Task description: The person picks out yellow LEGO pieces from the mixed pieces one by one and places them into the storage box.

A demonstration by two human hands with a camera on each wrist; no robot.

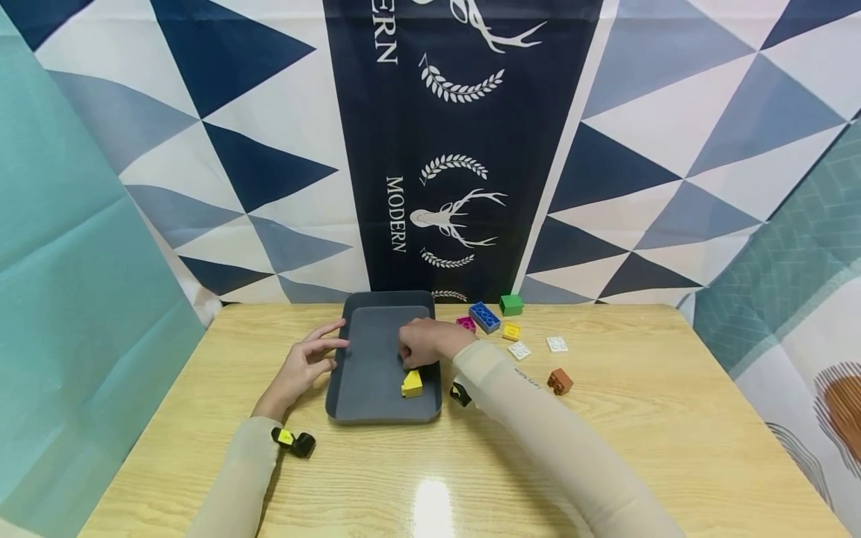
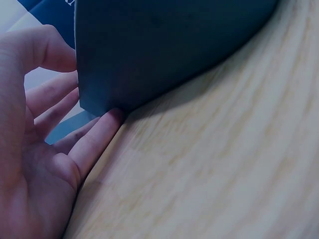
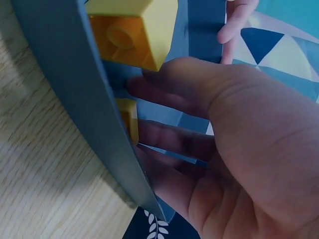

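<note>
A grey tray (image 1: 383, 411) lies on the table. My left hand (image 1: 312, 362) is at its left side, fingers loosely spread and touching the rim; in the left wrist view, one fingertip of the left hand (image 2: 45, 154) rests by the tray's outer wall (image 2: 164, 55). Inside the tray's right half is my right hand (image 1: 424, 342), fingers bent downward. A yellow sloped brick (image 1: 412, 385) sits just in front of it. In the right wrist view, the thumb tip is beside this brick (image 3: 124, 40), and another yellow piece (image 3: 130, 119) sits by the other fingers. Any grip is hidden.
Right of the tray lie a magenta brick (image 1: 466, 323), a blue brick (image 1: 485, 317), a green brick (image 1: 511, 305), a yellow brick (image 1: 512, 332), two white bricks (image 1: 519, 351) and a brown brick (image 1: 560, 382). A patterned cloth (image 1: 269, 149) hangs behind the table.
</note>
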